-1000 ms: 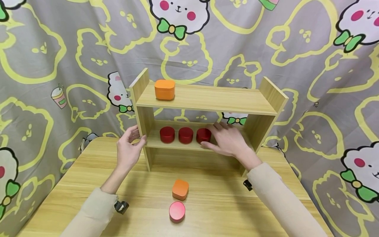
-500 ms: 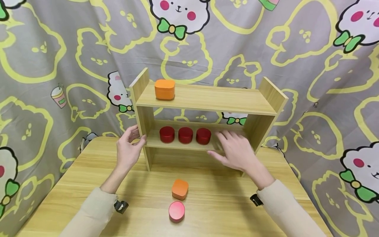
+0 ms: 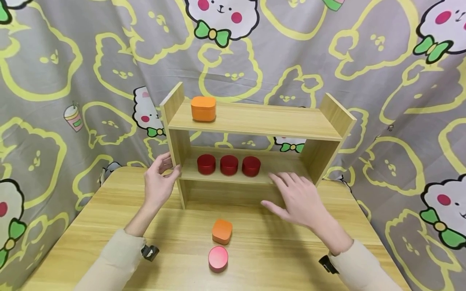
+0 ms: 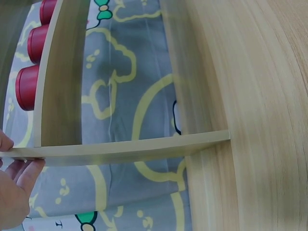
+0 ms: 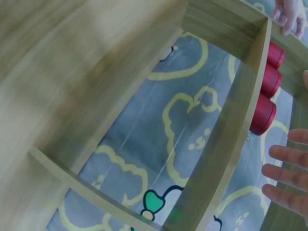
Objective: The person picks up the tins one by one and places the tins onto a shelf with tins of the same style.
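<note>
My left hand (image 3: pixel 159 180) pinches the left side panel of a small wooden shelf (image 3: pixel 255 125); in the left wrist view the thumb and fingers (image 4: pixel 30 175) lie on opposite faces of that panel. On the middle board stand three dark red round tins in a row: left (image 3: pixel 206 164), middle (image 3: pixel 229 165) and right (image 3: pixel 251 166). My right hand (image 3: pixel 300 198) hovers in front of that board, right of the tins, with fingers spread and nothing held. The right wrist view shows its straight fingers (image 5: pixel 286 175) apart from the nearest tin (image 5: pixel 263 114).
An orange rounded box (image 3: pixel 203 108) sits on the top board at the left. On the table (image 3: pixel 109 210), before the shelf, lie another orange box (image 3: pixel 222 231) and a pinkish-red round tin (image 3: pixel 218 259). A patterned curtain (image 3: pixel 91 60) hangs behind.
My right hand has let go of the right-hand tin and drawn back to the right and toward me. The tins and my left hand stay in place.
</note>
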Available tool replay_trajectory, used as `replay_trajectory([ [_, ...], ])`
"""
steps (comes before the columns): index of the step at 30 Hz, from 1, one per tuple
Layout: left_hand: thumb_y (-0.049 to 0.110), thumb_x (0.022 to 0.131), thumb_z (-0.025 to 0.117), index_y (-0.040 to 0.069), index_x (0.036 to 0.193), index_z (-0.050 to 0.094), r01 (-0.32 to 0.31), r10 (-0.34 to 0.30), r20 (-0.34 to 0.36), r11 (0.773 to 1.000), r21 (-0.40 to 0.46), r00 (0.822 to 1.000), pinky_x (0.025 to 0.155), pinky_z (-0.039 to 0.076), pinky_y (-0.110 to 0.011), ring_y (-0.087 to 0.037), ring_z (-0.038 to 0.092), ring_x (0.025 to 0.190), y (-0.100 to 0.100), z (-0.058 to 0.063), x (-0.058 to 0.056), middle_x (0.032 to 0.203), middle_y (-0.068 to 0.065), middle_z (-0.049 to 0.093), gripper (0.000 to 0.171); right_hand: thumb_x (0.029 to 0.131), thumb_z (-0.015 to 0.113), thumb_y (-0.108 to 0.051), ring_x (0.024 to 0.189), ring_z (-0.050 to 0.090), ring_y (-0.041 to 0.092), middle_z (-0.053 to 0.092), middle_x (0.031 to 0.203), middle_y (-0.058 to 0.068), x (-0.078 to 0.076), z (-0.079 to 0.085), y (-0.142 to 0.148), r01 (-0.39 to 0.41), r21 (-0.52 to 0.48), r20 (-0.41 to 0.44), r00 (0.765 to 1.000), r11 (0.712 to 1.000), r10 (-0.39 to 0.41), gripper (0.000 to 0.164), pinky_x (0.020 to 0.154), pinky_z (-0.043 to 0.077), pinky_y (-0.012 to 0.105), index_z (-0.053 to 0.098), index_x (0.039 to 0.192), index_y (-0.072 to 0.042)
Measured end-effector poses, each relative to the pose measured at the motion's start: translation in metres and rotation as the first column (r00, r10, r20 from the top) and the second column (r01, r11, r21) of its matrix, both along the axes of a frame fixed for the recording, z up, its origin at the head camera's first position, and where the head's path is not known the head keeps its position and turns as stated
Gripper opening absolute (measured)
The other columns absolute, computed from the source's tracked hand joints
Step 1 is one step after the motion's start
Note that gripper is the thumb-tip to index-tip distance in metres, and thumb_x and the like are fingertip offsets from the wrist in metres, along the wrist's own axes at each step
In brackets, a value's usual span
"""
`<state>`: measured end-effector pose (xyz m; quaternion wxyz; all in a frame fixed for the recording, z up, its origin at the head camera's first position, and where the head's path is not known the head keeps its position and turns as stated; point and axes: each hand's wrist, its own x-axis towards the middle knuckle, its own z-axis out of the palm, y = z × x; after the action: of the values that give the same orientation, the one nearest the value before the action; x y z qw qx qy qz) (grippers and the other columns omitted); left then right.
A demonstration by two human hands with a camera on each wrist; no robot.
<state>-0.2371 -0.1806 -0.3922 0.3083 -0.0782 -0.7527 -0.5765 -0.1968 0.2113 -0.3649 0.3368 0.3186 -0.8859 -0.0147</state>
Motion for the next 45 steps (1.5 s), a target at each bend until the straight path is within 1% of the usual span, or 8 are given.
replay_trajectory([
  [6,-0.008,0.092,0.072,0.0,0.131,0.068,-0.011,0.011,0.006,1.0,0.009,1.0,0.076,0.059,-0.005,0.013,0.067,0.092,-0.001,0.0,0.001,0.111,-0.026,0.075,0.04,0.098,0.046,-0.076,0.102,0.074,0.031,0.076,0.117,0.011,0.01,-0.008,-0.006,-0.083,0.024,-0.03,0.996,0.996,0.084,0.081,0.081,0.066,0.045,0.068,0.134,-0.007],
  [10,-0.008,0.092,0.071,-0.001,0.131,0.068,-0.023,0.023,-0.001,1.0,0.006,1.0,0.075,0.059,-0.005,0.014,0.067,0.091,-0.001,0.0,0.001,0.112,-0.026,0.075,0.039,0.097,0.052,-0.072,0.099,0.074,0.029,0.077,0.115,0.008,0.011,-0.017,-0.013,-0.151,0.053,-0.045,0.987,0.987,0.154,0.075,0.083,0.067,0.043,0.068,0.133,-0.008],
  [14,-0.007,0.092,0.071,0.0,0.131,0.068,-0.023,0.023,-0.002,1.0,0.003,1.0,0.075,0.059,-0.004,0.014,0.067,0.092,-0.001,0.0,0.0,0.112,-0.026,0.075,0.039,0.092,0.061,-0.07,0.1,0.075,0.027,0.077,0.114,0.006,0.012,-0.03,-0.02,-0.182,0.072,-0.036,0.982,0.981,0.185,0.072,0.084,0.067,0.041,0.069,0.132,-0.01],
  [27,-0.007,0.092,0.071,-0.001,0.131,0.068,-0.013,0.013,-0.001,1.0,0.009,1.0,0.075,0.059,-0.004,0.015,0.067,0.092,0.001,0.0,-0.001,0.111,-0.026,0.075,0.039,0.088,0.066,-0.073,0.099,0.074,0.02,0.076,0.114,0.0,0.016,-0.068,-0.054,-0.2,0.155,0.062,0.979,0.967,0.192,0.074,0.078,0.065,0.035,0.068,0.132,-0.015],
  [32,-0.007,0.092,0.071,-0.001,0.13,0.068,-0.013,0.013,-0.002,1.0,0.014,1.0,0.076,0.059,-0.004,0.015,0.067,0.091,0.002,0.0,-0.001,0.111,-0.026,0.075,0.039,0.089,0.065,-0.074,0.098,0.073,0.018,0.075,0.115,-0.002,0.015,-0.079,-0.067,-0.209,0.173,0.114,0.975,0.962,0.191,0.072,0.075,0.063,0.033,0.068,0.132,-0.016],
  [35,-0.007,0.092,0.071,-0.001,0.131,0.068,-0.012,0.012,0.0,1.0,0.011,1.0,0.076,0.059,-0.004,0.015,0.067,0.092,0.002,0.001,-0.001,0.111,-0.026,0.075,0.039,0.09,0.062,-0.075,0.098,0.073,0.017,0.075,0.114,-0.003,0.013,-0.085,-0.073,-0.211,0.183,0.14,0.972,0.96,0.187,0.071,0.075,0.063,0.032,0.068,0.132,-0.018],
  [41,-0.006,0.093,0.071,-0.001,0.131,0.067,-0.007,0.007,0.007,1.0,0.015,1.0,0.077,0.059,-0.005,0.015,0.067,0.093,0.002,0.001,-0.001,0.112,-0.026,0.074,0.039,0.093,0.058,-0.076,0.1,0.073,0.017,0.075,0.114,-0.004,0.011,-0.093,-0.083,-0.222,0.191,0.183,0.965,0.956,0.187,0.069,0.08,0.065,0.033,0.068,0.13,-0.019],
  [45,-0.006,0.093,0.071,-0.001,0.131,0.068,-0.01,0.01,0.004,1.0,0.014,1.0,0.076,0.059,-0.005,0.015,0.067,0.092,0.002,0.0,-0.001,0.111,-0.026,0.075,0.039,0.093,0.057,-0.076,0.099,0.072,0.016,0.075,0.112,-0.005,0.008,-0.097,-0.09,-0.238,0.192,0.213,0.957,0.952,0.196,0.068,0.078,0.064,0.032,0.067,0.13,-0.02],
])
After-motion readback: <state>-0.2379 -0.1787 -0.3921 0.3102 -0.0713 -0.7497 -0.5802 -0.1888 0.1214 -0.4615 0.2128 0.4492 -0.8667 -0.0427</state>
